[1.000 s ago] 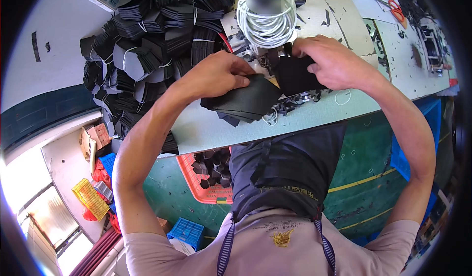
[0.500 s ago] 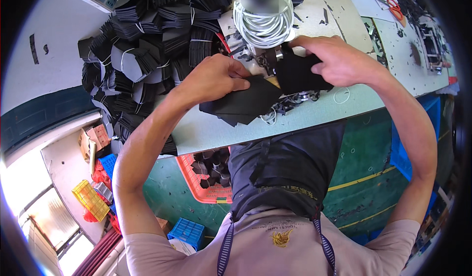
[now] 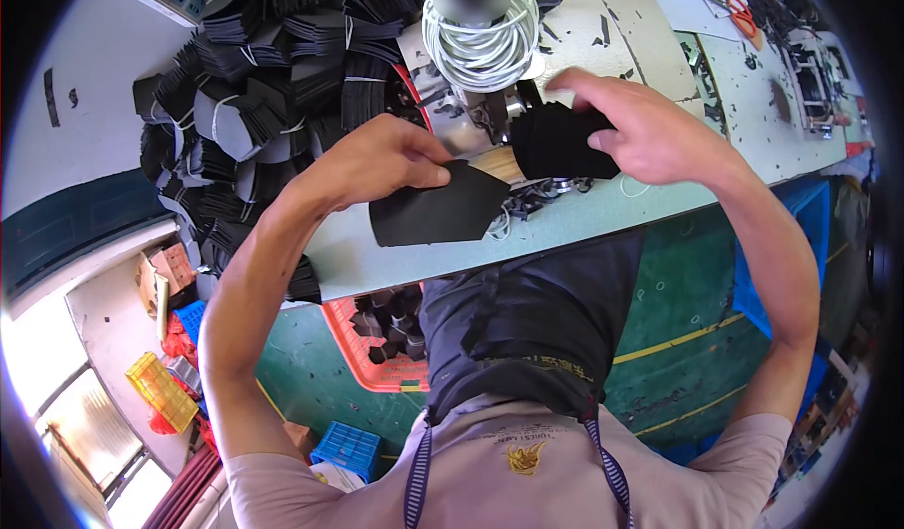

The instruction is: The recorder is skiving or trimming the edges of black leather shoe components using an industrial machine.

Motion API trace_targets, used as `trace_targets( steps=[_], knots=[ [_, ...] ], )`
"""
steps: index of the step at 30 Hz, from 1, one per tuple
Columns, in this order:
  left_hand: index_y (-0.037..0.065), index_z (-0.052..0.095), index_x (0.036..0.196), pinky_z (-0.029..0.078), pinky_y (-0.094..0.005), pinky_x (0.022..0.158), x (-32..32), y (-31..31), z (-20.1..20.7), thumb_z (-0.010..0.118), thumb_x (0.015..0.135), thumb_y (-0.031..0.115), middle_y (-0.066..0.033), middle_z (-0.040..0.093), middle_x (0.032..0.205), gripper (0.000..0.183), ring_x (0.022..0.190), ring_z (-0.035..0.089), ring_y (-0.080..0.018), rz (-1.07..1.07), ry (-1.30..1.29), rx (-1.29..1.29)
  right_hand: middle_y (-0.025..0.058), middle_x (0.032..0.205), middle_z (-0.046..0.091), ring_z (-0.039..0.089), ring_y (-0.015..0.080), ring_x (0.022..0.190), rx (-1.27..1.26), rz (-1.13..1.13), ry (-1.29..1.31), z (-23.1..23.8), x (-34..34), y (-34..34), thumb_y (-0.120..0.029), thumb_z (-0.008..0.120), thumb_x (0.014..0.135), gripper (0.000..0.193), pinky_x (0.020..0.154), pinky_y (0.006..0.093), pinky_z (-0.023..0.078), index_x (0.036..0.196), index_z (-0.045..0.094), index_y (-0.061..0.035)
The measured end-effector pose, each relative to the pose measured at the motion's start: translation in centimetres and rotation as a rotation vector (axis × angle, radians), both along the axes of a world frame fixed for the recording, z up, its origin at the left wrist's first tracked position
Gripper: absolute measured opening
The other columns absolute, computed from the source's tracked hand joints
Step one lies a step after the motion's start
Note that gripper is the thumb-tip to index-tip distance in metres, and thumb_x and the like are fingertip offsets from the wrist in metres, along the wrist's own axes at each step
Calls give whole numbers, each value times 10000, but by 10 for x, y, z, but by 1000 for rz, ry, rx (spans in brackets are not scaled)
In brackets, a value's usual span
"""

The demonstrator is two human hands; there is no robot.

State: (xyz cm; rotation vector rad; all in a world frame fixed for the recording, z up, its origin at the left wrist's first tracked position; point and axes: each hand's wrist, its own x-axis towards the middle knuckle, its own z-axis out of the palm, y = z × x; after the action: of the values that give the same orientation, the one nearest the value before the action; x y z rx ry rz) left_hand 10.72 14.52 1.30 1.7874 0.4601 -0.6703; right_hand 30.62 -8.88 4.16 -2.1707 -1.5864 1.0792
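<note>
My left hand is closed in a pinch on the upper edge of a black cut piece, angular in outline, that lies over the table's front part. Across a narrow gap, my right hand has its thumb on the edge of a stack of black pieces. Its index finger stretches toward the machine head; the other fingers are partly hidden. A machine with metal parts stands between my hands, below a coil of white cable. A wooden strip shows in the gap.
Banded bundles of black pieces are piled high at the left. Red-handled scissors lie at the far right, near a metal device. Dark scraps litter the table. Under it stands a coral basket with dark pieces.
The pieces at my left hand looked fanned; now one outline shows. The gap to the right-hand stack is wider, baring more of the wooden strip. The whole view has shifted slightly.
</note>
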Motion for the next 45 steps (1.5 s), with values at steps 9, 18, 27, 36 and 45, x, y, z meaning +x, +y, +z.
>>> trace_targets(
  steps=[9, 18, 27, 36, 45],
  knots=[
    [16, 747, 1087, 516, -291, 795, 2, -11, -17, 736, 863, 250, -103, 746, 912, 324, 824, 685, -151, 45, -134, 263, 158, 1117, 578, 569, 339, 1072, 26, 55, 152, 4, 7, -10, 35, 632, 844, 349, 936, 414, 451, 1189, 578, 37],
    [36, 773, 895, 509, -333, 728, 29, -15, -14, 776, 793, 321, -121, 722, 793, 302, 740, 683, -194, 40, -32, 429, 174, 1300, 545, 513, 341, 1260, 25, 158, 136, -7, 16, -5, 36, 626, 833, 431, 1061, 376, 417, 1262, 586, 25],
    [51, 759, 955, 549, -398, 777, -2, -53, -15, 755, 833, 292, -174, 722, 870, 270, 819, 702, -316, 268, -175, 370, 138, 1019, 628, 590, 369, 1037, 196, 139, -200, -1, -12, -4, 46, 571, 689, 364, 904, 454, 471, 1045, 635, 6],
    [43, 689, 1039, 539, -360, 731, -32, -123, 19, 765, 629, -70, -111, 683, 1032, 432, 871, 649, -288, 130, -1241, 555, -19, 1128, 655, 596, 163, 1059, 974, 235, -841, 20, -76, -74, -179, 682, 757, 214, 907, 364, 463, 963, 739, -183],
    [78, 688, 997, 518, -286, 594, -34, -141, 43, 798, 611, 57, -50, 661, 910, 402, 743, 626, -208, -120, -1563, 749, -23, 1133, 652, 577, 174, 1073, 1049, 168, -845, 25, -88, -110, -195, 727, 771, 198, 903, 372, 441, 969, 737, -190]
  ],
)
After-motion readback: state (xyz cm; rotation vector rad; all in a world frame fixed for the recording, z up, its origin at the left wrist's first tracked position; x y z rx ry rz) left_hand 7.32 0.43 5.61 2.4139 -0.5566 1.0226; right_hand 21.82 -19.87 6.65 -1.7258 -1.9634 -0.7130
